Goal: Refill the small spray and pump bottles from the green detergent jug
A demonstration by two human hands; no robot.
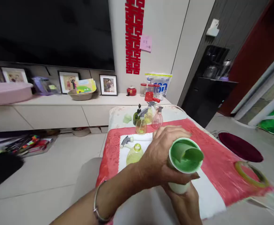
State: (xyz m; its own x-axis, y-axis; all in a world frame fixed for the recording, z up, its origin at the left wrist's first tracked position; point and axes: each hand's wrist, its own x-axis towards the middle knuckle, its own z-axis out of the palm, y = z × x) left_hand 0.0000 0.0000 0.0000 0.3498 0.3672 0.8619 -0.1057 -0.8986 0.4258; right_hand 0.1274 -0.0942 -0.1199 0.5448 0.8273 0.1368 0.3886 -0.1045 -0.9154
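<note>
A pale cup point(186, 169) with a green inside is tilted so that I look into its mouth. A curled green piece point(193, 154) sits inside it; its kind is unclear. My left hand point(162, 156), with a bracelet at the wrist, is wrapped around the cup's upper part. Lower down, my right hand point(185, 200) grips the cup's base from beneath. To the left of my hands, an open yellow-green bottle point(134, 155) stands on a white sheet point(212, 193), partly hidden by my left hand. A grey spray head point(126, 141) with its tube lies behind that bottle.
Several spray bottles point(141, 125) are grouped at the table's far side, near a crumpled light-green object point(127, 118). A red cloth point(111, 143) covers the table. At the right edge lies a roll of tape point(238, 170). Beyond is a white cabinet point(50, 116) bearing picture frames.
</note>
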